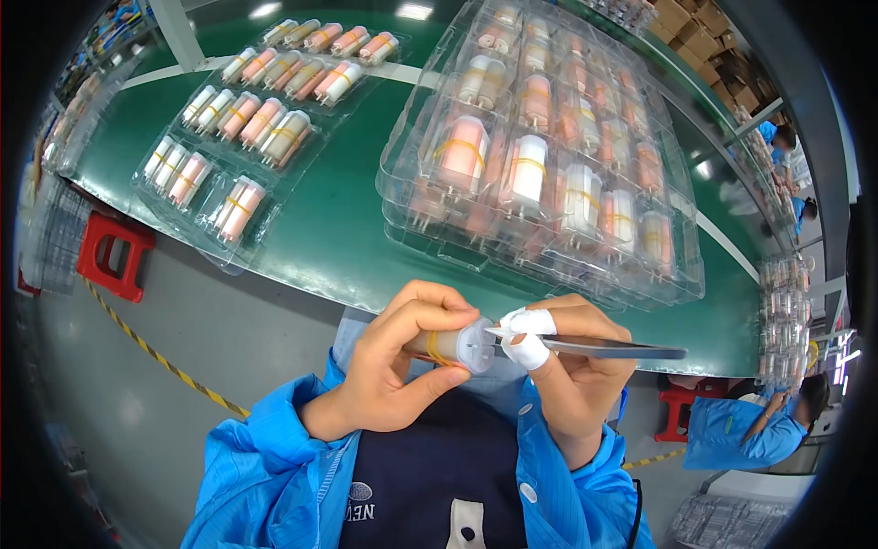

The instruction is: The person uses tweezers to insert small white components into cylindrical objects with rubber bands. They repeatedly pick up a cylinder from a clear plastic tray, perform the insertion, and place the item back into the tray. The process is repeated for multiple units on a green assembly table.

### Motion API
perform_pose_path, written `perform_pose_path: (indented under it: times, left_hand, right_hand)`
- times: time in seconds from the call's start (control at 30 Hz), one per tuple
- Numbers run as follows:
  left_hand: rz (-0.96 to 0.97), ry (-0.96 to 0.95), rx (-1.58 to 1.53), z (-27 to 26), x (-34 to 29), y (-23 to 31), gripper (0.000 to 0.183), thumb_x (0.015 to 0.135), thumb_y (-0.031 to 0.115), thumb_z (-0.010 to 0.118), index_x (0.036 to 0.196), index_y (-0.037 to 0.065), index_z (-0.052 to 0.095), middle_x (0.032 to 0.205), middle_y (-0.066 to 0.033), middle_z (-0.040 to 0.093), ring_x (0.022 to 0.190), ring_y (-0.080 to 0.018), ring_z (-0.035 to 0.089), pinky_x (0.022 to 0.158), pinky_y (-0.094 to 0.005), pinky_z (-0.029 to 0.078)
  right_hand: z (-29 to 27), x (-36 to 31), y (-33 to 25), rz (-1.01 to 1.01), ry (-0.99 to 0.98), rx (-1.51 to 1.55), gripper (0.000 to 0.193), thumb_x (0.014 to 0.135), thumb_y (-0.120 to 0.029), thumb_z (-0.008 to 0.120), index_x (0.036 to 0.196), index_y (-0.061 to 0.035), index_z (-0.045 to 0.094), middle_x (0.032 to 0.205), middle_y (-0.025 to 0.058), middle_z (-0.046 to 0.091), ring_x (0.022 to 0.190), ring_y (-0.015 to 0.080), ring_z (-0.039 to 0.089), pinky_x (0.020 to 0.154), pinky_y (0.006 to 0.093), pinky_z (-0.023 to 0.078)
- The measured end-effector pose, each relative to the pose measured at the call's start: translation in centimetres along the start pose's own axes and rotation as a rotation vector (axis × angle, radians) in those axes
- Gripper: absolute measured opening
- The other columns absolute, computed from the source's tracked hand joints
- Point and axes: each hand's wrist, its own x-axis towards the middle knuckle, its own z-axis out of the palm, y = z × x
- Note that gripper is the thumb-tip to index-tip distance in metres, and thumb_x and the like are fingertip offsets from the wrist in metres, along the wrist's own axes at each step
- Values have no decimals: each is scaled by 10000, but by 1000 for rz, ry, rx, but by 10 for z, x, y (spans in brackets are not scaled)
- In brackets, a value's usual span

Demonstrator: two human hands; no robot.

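Observation:
My left hand point(393, 357) is closed round a pale tube point(442, 345) with a translucent end cap, and a yellow rubber band runs around it. The capped end points right, toward my other hand. My right hand point(574, 352), with white coverings on thumb and forefinger, pinches slim dark tweezers point(604, 346). Their tip meets or nearly meets the cap's end face; I cannot tell whether it touches. The tweezers' dark back end sticks out to the right.
On the green table point(338, 229), a stack of clear plastic trays point(549, 247) holds banded pink, white and grey tubes. Another clear tray point(293, 178) with similar tubes lies left. A red stool point(116, 256) stands on the floor at left. A co-worker in blue point(745, 435) is at right.

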Motion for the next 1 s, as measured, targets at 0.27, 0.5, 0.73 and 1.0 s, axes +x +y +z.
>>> perform_pose_path:
  times: [0.27,0.5,0.73,1.0]
  left_hand:
    - [86,-80,178,-3,0,-2,378,798,-15,687,1158,-39,574,1163,-160,498,1042,-226,558,839,-307,523]
    - [68,10,-2,1,5,2,415,843,39,670,1202,-29,474,1224,-223,514,1111,-241,556,899,-331,491]
    - [0,4,-191,7,0,1,377,896,46,584,1221,-31,409,1265,-249,473,1144,-254,536,942,-356,466]
    - [105,-1,-86,5,1,-1,339,902,46,560,1201,-45,425,1275,-241,448,1152,-269,520,964,-373,452]
  right_hand:
    - [-11,9,-10,60,-177,-109,115,750,32,689,864,27,668,785,119,657,702,167,626,605,274,479]
    - [-1,-14,-5,-23,125,217,162,753,12,715,907,29,668,862,159,673,735,191,659,640,282,529]
    - [2,-26,5,-18,95,279,225,754,-15,744,950,50,652,911,197,670,759,199,668,646,283,540]
    - [-1,-27,8,-6,160,279,211,773,-16,733,952,45,640,907,200,665,768,198,656,648,280,529]
